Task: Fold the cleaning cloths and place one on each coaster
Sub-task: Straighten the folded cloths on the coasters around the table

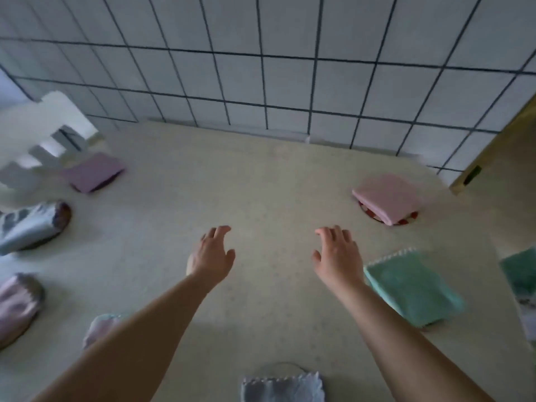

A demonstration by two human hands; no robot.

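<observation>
My left hand [213, 252] and my right hand [338, 253] hover empty over the middle of the table, fingers relaxed and spread. A folded pink cloth [387, 197] lies on a red patterned coaster [406, 221] at the right. A folded green cloth [414, 288] lies just right of my right wrist. A folded purple cloth [92, 171] sits at the far left. A grey-blue cloth [29, 226] covers a dark coaster [65, 216] at the left edge. A pale blue cloth [282, 387] lies at the near edge over a round coaster rim [285, 364].
A pink cloth [16, 304] on a dark coaster lies at the lower left, and another pinkish cloth [100, 326] peeks from under my left forearm. A white chair [43, 134] stands at the back left. A tiled wall [261, 68] backs the table [261, 184]. More green fabric [522, 268] shows at the right edge.
</observation>
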